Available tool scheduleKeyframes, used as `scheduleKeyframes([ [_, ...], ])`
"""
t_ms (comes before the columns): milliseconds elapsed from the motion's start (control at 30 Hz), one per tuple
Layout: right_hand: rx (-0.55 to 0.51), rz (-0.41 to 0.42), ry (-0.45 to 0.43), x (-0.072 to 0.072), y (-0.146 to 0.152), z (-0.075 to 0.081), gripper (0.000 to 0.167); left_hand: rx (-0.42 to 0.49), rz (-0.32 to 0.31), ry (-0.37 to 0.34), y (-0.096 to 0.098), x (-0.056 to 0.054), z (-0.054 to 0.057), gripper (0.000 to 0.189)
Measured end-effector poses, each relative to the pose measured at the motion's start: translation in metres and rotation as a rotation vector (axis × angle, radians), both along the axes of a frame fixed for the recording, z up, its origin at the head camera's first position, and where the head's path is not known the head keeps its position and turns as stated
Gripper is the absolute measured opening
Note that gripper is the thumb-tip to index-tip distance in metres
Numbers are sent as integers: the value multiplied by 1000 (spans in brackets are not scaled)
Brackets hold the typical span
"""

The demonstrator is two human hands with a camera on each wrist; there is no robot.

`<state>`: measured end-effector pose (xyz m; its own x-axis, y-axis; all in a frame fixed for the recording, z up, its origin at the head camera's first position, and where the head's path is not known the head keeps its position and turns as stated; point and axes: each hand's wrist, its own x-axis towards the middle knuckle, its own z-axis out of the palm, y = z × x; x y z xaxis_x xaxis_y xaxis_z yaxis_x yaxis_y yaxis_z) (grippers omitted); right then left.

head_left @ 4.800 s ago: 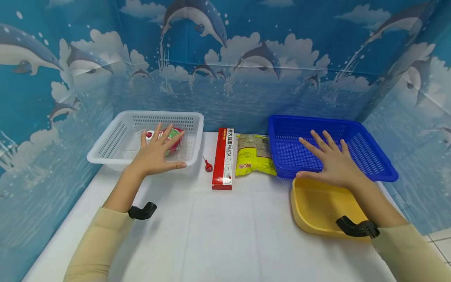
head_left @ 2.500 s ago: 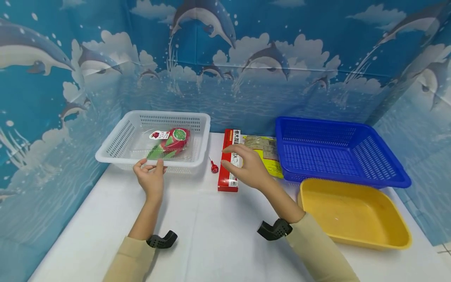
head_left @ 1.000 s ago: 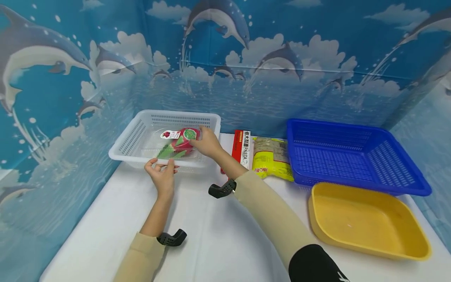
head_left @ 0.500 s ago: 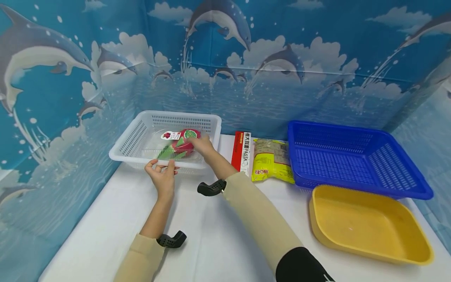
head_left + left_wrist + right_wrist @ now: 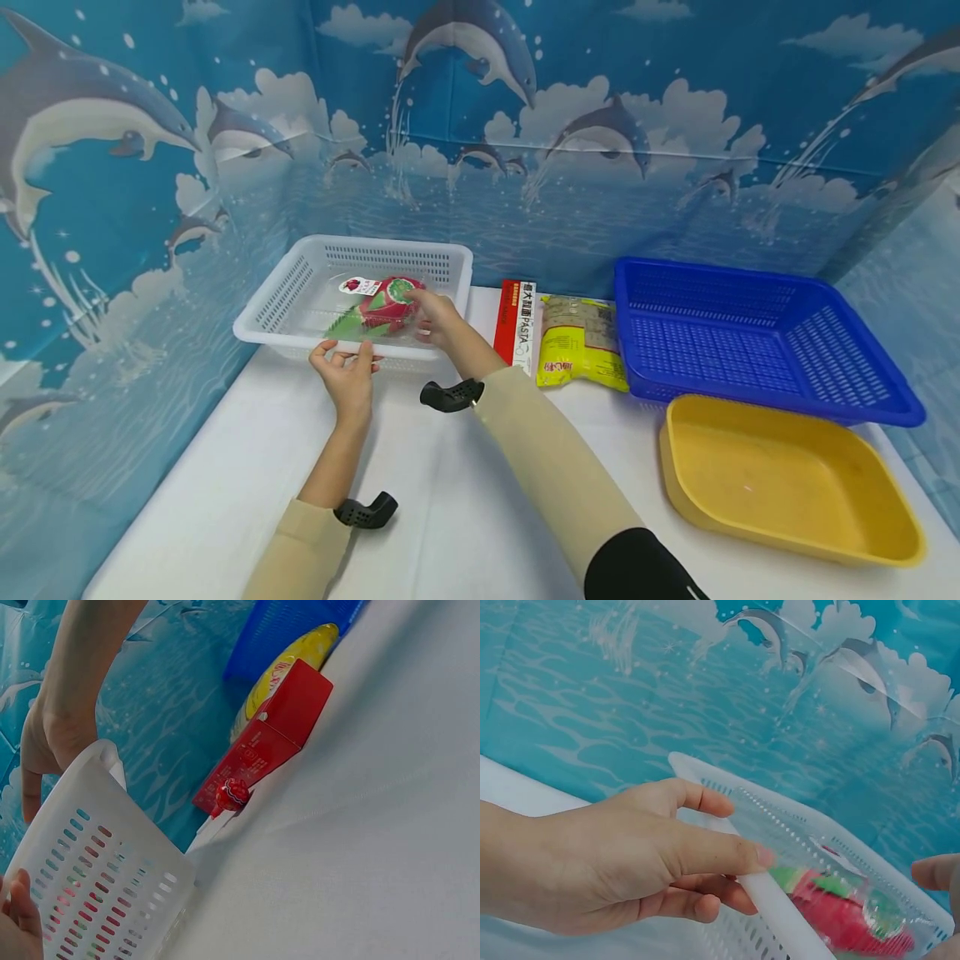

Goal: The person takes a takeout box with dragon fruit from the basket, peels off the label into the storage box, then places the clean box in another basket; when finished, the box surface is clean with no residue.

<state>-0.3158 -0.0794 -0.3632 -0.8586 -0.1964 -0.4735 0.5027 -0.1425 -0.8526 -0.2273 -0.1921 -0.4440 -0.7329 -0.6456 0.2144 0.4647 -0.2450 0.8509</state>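
Note:
A white slotted basket (image 5: 277, 287) stands at the back left of the white cloth. Inside lies a clear plastic pack of dragon fruit (image 5: 388, 307), red and green with a white label. My left hand (image 5: 347, 379) grips the basket's front rim, thumb outside; it shows large in the right wrist view. My right hand (image 5: 442, 321) reaches in over the basket's right side and pinches the pack's right end, thumb on top; some fingers are hidden. In the left wrist view, the right hand (image 5: 56, 746) hangs behind the basket wall.
Right of the basket lie a red-and-white pasta box (image 5: 515, 325) and a yellow noodle bag (image 5: 581, 342). A red lollipop (image 5: 232, 793) lies between basket and box. A blue slotted basket (image 5: 765, 400) and a yellow tub (image 5: 795, 487) stand at the right. A dolphin-print curtain borders the back.
Both hands moved from spread above the table to the white basket: left onto its front rim, right onto the pack inside. Lately the pack shifted slightly left and tilted. The head view turned right.

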Motion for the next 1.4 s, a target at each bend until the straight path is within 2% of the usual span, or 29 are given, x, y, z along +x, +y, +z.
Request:
scheduleKeyframes([
  [167, 14, 6, 45, -1, -2, -4, 43, 2, -4, 12, 0, 0, 0, 44],
  [400, 59, 43, 74, 1, -2, -5, 54, 0, -11, 6, -1, 0, -1, 44],
  [667, 38, 48, 135, 3, -5, -7, 47, 11, -14, 12, -1, -1, -1, 45],
  [867, 62, 1, 174, 6, -8, -9, 66, -7, -18, 10, -1, 0, -1, 44],
  [1067, 59, -3, 208, 7, -6, -7, 86, -12, -5, 8, -1, 0, 0, 43],
  [1300, 57, 30, 280, 6, 1, -4, 91, 1, -1, 16, -1, -1, 0, 44],
  [1400, 12, 34, 301, 4, 6, -1, 94, -1, 1, 24, 0, -1, 0, 44],
])
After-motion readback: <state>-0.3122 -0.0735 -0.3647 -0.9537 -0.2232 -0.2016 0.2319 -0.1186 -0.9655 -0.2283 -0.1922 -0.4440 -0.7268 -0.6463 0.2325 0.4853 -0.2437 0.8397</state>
